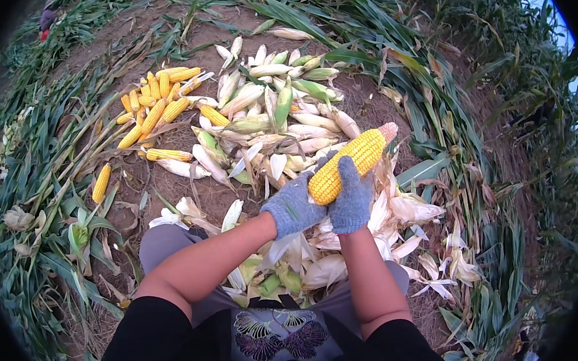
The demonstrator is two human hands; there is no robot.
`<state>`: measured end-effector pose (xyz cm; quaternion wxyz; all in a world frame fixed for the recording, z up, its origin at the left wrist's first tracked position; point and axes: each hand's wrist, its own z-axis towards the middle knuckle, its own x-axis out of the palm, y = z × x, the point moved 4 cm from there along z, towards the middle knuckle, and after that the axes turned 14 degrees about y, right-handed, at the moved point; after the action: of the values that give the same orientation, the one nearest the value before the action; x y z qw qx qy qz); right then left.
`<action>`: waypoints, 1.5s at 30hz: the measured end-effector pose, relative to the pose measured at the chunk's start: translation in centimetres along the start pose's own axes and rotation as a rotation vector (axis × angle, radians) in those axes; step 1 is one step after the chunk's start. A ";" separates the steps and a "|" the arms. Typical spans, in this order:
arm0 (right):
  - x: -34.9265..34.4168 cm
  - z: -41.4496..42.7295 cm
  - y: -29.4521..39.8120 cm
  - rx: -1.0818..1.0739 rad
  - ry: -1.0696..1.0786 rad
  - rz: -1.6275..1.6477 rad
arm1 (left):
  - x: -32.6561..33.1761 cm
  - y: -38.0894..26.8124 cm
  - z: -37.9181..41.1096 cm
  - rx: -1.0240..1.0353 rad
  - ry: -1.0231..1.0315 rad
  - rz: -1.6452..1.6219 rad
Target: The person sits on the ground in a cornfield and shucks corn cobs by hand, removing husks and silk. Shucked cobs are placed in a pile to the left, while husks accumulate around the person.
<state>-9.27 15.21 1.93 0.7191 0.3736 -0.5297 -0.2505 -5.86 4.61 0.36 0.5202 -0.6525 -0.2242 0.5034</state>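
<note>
A husked yellow ear of corn (349, 168) with a bare pinkish tip is held between both hands, tip pointing up and right. My left hand (296, 205), in a grey knit glove, grips its lower end from the left, with some fingers hidden behind the ear. My right hand (350, 198), gloved alike, holds it from below, thumb across the kernels. Beyond the hands lies a pile of ears in pale and green husks (273, 105). Left of that pile is a heap of husked yellow ears (153, 107). Torn husks (326, 269) lie between the legs and under the hands.
One husked ear (101, 183) lies apart at the left. Cut corn stalks with green leaves (51, 199) ring the bare soil (177, 186). More loose husks (413, 209) lie to the right, near standing corn plants (531, 85). Another person (47, 19) is far off at the upper left.
</note>
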 end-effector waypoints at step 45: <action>15.6 9.8 -11.5 0.358 0.669 0.115 | -16.4 -4.2 -10.2 0.134 -0.350 0.760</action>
<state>-13.24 -6.08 3.27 0.7883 0.5242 -0.3214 0.0226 -2.20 -11.88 10.62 0.2932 -0.5581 -0.0193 0.7760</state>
